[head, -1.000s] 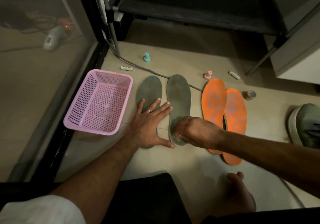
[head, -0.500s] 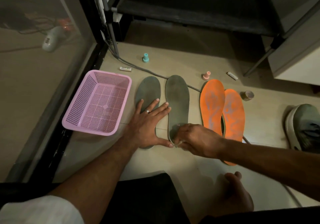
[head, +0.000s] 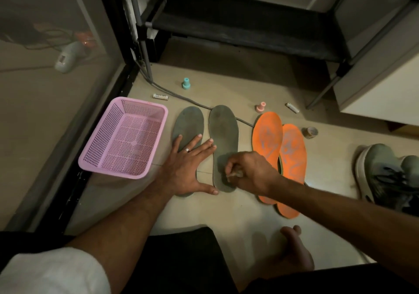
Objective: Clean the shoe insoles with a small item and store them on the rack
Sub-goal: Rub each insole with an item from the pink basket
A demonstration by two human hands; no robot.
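Note:
Two grey insoles lie side by side on the floor: the left one (head: 189, 123) and the right one (head: 223, 130). Two orange insoles (head: 267, 134) overlap to their right. My left hand (head: 188, 169) lies flat with spread fingers on the left grey insole, its thumb touching the heel of the right one. My right hand (head: 249, 173) pinches a small pale item (head: 235, 174) over the heel half of the right grey insole. The black shoe rack (head: 238, 23) stands behind.
A pink mesh basket (head: 158, 114) sits left of the insoles. A teal stopper (head: 186, 83), a pink stopper (head: 260, 107), two batteries (head: 161, 96), a tape roll (head: 310, 132) and a cable (head: 172, 94) lie on the floor. A grey shoe (head: 385, 175) is at right, my bare foot (head: 294, 248) below.
My right hand has shifted slightly right and up along the right grey insole's heel area. My left hand stays pressed flat in place.

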